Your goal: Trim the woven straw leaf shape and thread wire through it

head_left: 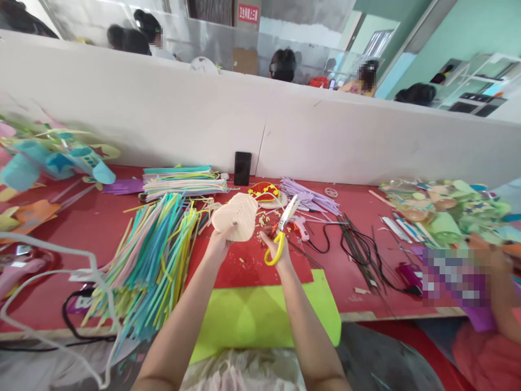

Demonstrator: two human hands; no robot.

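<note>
My left hand (pixel 222 243) is closed on the lower edge of a cream, ridged, rounded piece (pixel 240 216) that looks made of strips laid side by side. It is held up over the table. In my right hand (pixel 281 254) are scissors (pixel 288 213) with yellow handles, blades pointing up and away. The scissors are apart from the cream piece. Small cream offcuts (pixel 264 219) lie scattered beyond and between my hands. Below them is a red mat (pixel 248 266), with a yellow-green sheet (pixel 232 315) at the table's front edge.
Bundles of coloured strips (pixel 158 244) lie at the left, purple strips (pixel 311 195) behind the scissors. A phone (pixel 242 168) leans on the white partition (pixel 195 119). A pink glue gun (pixel 301 228) and black cable (pixel 358 247) lie right. Another person's arm (pixel 502 288) is at far right.
</note>
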